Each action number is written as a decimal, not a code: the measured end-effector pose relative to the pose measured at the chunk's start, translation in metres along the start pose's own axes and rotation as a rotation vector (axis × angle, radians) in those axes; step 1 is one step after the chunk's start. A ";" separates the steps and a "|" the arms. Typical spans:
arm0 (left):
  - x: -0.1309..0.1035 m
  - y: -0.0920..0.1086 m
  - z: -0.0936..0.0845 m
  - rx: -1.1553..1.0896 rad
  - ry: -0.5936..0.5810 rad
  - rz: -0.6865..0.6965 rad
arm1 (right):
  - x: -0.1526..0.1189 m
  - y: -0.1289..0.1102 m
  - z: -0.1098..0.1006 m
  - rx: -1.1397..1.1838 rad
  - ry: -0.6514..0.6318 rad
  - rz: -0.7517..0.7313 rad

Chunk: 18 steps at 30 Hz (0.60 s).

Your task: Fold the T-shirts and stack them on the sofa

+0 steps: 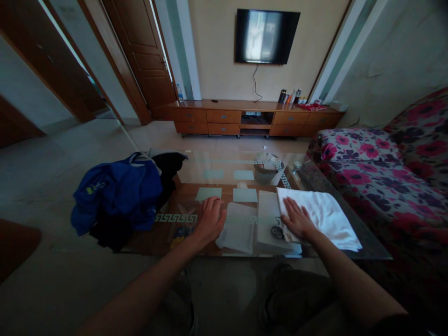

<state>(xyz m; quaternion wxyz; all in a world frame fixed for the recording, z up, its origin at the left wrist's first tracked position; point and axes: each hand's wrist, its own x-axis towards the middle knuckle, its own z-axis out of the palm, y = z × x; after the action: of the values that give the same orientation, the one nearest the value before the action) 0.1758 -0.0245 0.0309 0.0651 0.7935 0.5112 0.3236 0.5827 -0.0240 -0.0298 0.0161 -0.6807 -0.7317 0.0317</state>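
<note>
A folded white cloth [324, 217] lies on the right part of the glass table [367, 247]. My right hand [297, 218] rests flat on the cloth's left side, fingers spread. Near the middle of the table, my left hand [211, 219] is over the glass with its fingers slightly bent and apart, holding nothing. To its left, a blue garment [119, 191] is heaped with black clothing [114, 228] at the table's left end.
Papers and a white box show through the glass between my hands. A glass bowl [265, 172] stands farther back. A flowered sofa [371, 163] is at the right; a wooden cabinet [224, 116] stands beneath a television [268, 36].
</note>
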 end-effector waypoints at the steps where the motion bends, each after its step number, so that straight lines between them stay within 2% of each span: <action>1: 0.000 -0.001 -0.001 0.007 -0.005 0.006 | 0.000 0.023 0.001 -0.001 -0.001 -0.013; 4: 0.000 -0.002 -0.002 0.021 -0.017 0.015 | 0.003 0.076 0.001 0.013 0.006 -0.044; 6: -0.001 -0.002 -0.002 0.030 -0.030 0.017 | 0.005 0.094 0.001 0.044 0.009 -0.023; 8: -0.001 -0.002 -0.002 0.044 -0.045 0.022 | 0.007 0.097 0.001 0.074 0.028 0.074; 12: 0.001 -0.005 -0.001 0.091 -0.068 0.040 | 0.007 0.086 0.005 0.108 0.062 0.320; 18: 0.006 -0.024 -0.002 0.200 -0.075 -0.002 | 0.009 0.092 0.005 0.137 0.056 0.405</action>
<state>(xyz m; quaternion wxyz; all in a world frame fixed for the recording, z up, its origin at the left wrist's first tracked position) 0.1577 -0.0080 0.0247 0.0049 0.8072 0.5388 0.2410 0.6730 -0.0086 -0.0410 0.0760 -0.8116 -0.5756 0.0653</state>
